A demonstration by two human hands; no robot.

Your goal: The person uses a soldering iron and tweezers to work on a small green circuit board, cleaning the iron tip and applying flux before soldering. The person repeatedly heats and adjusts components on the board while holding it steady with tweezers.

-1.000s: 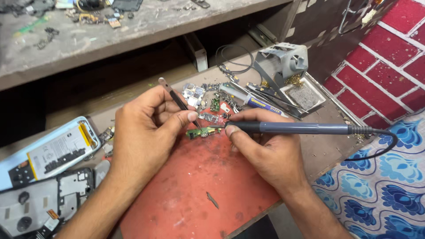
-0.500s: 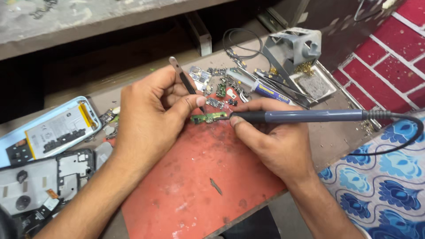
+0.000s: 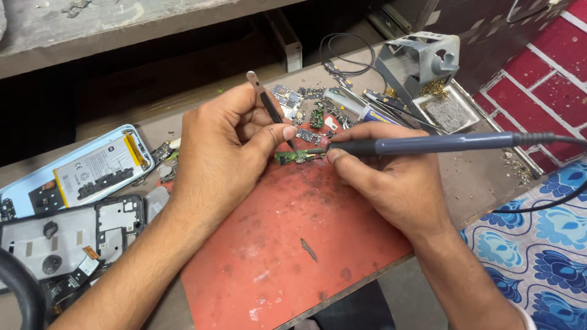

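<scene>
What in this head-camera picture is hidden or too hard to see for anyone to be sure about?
- Soldering iron tip: hidden between the right hand fingertips and the small green circuit board.
- Tweezers points: covered by the left hand thumb; contact with the board unclear.
- Opened phone with battery: cut off by the left edge.
- Loose parts behind the hands: too small to identify.

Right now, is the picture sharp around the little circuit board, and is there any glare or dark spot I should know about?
Head view: the small green circuit board and tweezers in the left hand read sharp; the soldering iron in the right hand too. Lighting is soft and even on the red mat, with no strong glare; the recess under the shelf is dark.
</scene>
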